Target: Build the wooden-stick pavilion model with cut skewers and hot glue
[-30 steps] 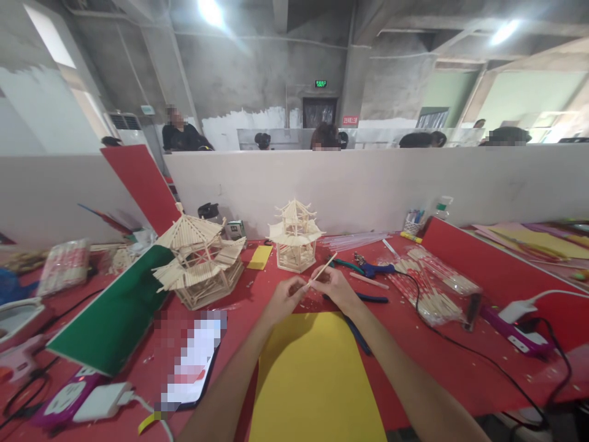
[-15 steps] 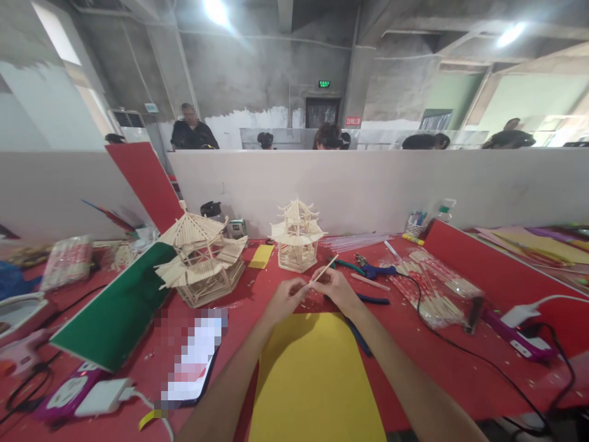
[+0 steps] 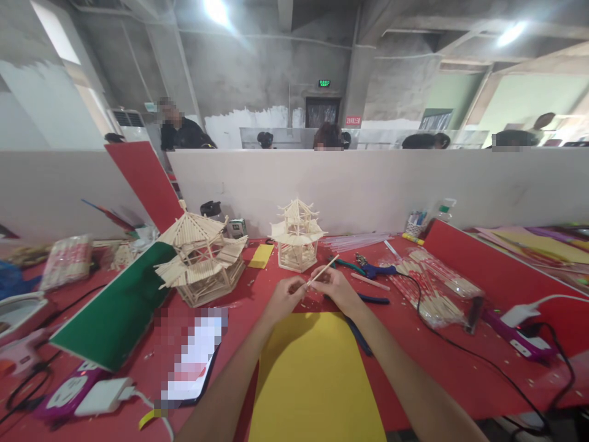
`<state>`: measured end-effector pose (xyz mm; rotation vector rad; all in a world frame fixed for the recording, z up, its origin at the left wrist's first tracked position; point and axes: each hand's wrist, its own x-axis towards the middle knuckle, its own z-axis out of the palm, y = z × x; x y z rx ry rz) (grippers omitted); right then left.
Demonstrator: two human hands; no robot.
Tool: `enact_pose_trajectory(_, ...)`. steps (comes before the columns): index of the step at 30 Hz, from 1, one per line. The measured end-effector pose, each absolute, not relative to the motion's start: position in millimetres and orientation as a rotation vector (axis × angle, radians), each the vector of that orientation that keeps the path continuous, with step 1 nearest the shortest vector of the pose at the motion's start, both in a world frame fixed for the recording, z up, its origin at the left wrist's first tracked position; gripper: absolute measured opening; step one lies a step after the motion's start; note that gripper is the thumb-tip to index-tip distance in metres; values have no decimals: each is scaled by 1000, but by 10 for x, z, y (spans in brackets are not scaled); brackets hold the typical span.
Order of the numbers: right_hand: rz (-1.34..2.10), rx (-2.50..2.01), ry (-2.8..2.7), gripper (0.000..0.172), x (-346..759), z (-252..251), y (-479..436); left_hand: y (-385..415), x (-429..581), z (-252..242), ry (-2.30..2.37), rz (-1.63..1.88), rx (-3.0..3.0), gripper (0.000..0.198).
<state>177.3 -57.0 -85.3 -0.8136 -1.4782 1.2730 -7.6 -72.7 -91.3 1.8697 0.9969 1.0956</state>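
My left hand (image 3: 284,296) and my right hand (image 3: 335,286) meet above the far edge of a yellow sheet (image 3: 313,374) on the red table. Both pinch one thin wooden stick (image 3: 323,270), which slants up and to the right between their fingertips. Just beyond the hands stands a small stick pagoda model (image 3: 297,236). A larger stick pagoda (image 3: 200,258) sits to the left, beside a green board (image 3: 117,310).
Pliers with blue and green handles (image 3: 368,267) lie right of my hands. A clear packet of sticks (image 3: 432,288), cables and a purple tool (image 3: 510,334) fill the right side. A phone (image 3: 191,362) and a power strip (image 3: 69,396) lie at the left. Behind a white partition (image 3: 368,184) sit several people.
My hands and the stick have barely moved. The view shifted slightly, and a person in the background at the left has moved.
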Motion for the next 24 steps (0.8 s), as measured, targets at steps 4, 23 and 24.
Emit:
enact_pose_trajectory(4,1288,-805,-1498,29,1778,-851,-562,-719,-81,-927,1001,1099,1868,33)
enact_pose_trajectory(23,126,-1934,-2246,59,2321,-657,-688,-693,-168,-861,1175,1176,1826,30)
enact_pose_trajectory(24,139,-2012,-2259,67,2355,-661,-717,-689,-168,-868,1176,1181,1823,30)
